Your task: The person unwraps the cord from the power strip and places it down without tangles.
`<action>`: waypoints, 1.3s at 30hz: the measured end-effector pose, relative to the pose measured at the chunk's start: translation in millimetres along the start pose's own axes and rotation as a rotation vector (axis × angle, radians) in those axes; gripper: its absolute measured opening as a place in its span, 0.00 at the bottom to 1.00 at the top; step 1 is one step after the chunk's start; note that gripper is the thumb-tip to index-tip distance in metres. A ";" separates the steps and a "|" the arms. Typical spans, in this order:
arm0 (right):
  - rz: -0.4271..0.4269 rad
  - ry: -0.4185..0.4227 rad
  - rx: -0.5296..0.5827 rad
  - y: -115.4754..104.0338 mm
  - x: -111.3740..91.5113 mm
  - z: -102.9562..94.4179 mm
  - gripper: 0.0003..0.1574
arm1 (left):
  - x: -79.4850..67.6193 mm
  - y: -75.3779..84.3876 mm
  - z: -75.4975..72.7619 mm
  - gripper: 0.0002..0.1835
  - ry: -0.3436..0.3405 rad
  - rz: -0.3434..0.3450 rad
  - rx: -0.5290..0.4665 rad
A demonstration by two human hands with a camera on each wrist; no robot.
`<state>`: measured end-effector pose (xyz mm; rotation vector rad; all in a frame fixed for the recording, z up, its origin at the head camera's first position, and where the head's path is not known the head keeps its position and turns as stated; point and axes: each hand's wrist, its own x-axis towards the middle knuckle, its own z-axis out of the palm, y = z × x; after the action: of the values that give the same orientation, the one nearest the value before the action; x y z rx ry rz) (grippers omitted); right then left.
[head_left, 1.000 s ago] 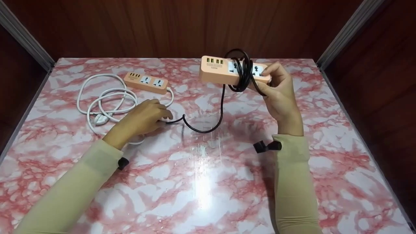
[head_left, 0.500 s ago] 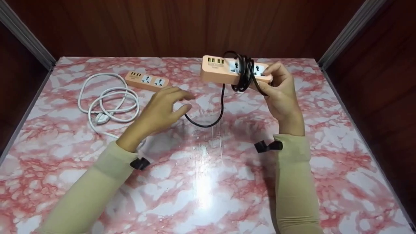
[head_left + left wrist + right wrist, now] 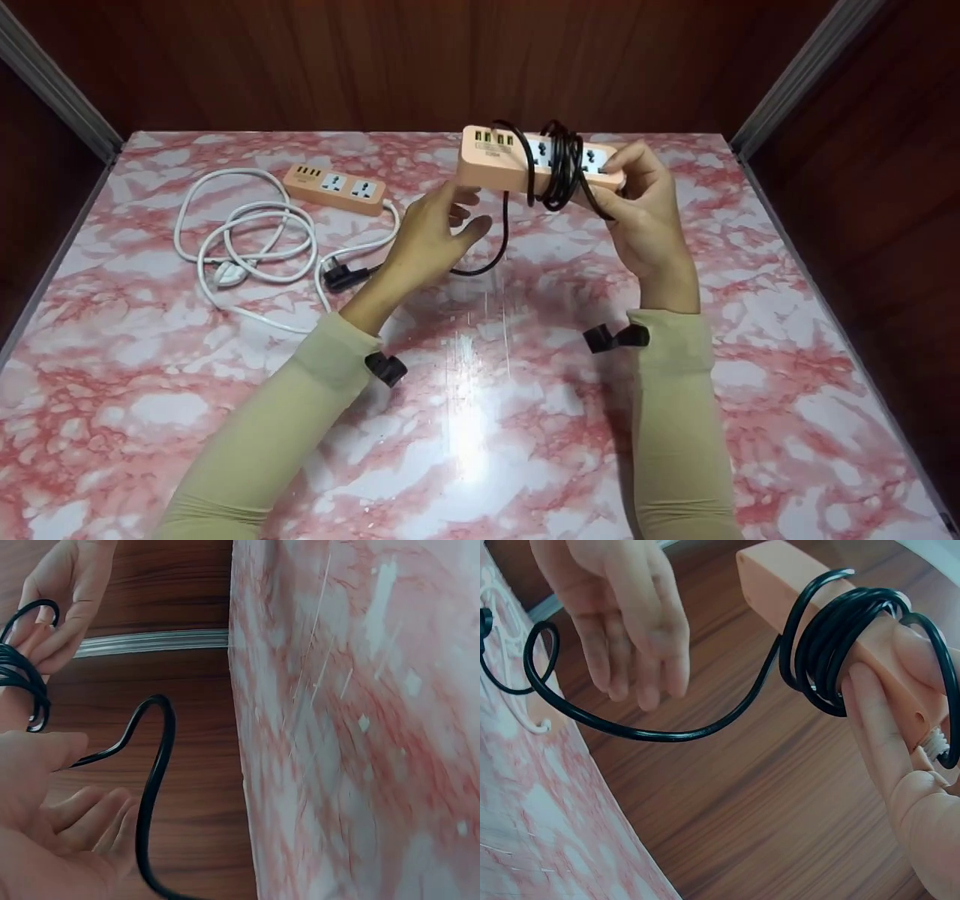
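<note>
Up over the back of the table, my right hand (image 3: 651,217) grips the end of an orange power strip (image 3: 487,177), fingers on top and thumb at the near side. A black cord (image 3: 567,172) is wound several times round its middle. My left hand (image 3: 431,232) is at the strip's other end, thumb spread. In the right wrist view the left hand (image 3: 634,622) has loosely straight fingers, with the slack cord (image 3: 682,736) hanging in front of them. That slack runs down to a black plug (image 3: 343,276) on the table.
At the back left of the marbled table (image 3: 525,450) lies a second orange power strip (image 3: 337,196). Its white cord (image 3: 180,232) is spread in loose loops beside it, with a white plug (image 3: 231,274) among them. Behind stands a dark wood wall (image 3: 420,67).
My left hand has moved right and up from the black plug to the held power strip. Another turn of black cord now lies across the strip, nearer its left end. The right hand stays put.
</note>
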<state>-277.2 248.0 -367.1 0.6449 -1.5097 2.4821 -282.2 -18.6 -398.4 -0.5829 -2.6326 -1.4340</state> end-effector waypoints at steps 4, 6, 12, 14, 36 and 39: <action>-0.003 0.002 -0.001 -0.5 0.1 0.9 0.16 | 8.9 -1.0 8.2 0.24 0.019 -0.018 -0.107; -0.004 0.001 0.010 -0.5 0.0 1.0 0.16 | 12.3 -1.5 12.4 0.24 0.015 -0.011 -0.163; -0.006 -0.005 0.033 0.7 -0.3 0.0 0.17 | 18.6 -3.9 20.6 0.22 0.001 0.000 -0.255; -0.006 -0.008 0.037 0.8 -0.5 -0.4 0.17 | 19.7 -4.0 21.1 0.22 -0.005 -0.015 -0.272; 0.008 -0.053 0.039 -2.0 -1.6 -1.7 0.16 | 41.9 -1.5 1.2 0.12 0.066 -0.009 -0.395; 0.009 -0.076 0.045 -2.2 -2.4 -2.7 0.16 | 43.6 0.2 -6.5 0.11 0.076 0.013 -0.290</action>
<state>-275.0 251.7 -367.5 0.7493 -1.4890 2.5322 -323.1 -11.3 -383.6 -0.5562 -2.3758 -1.8105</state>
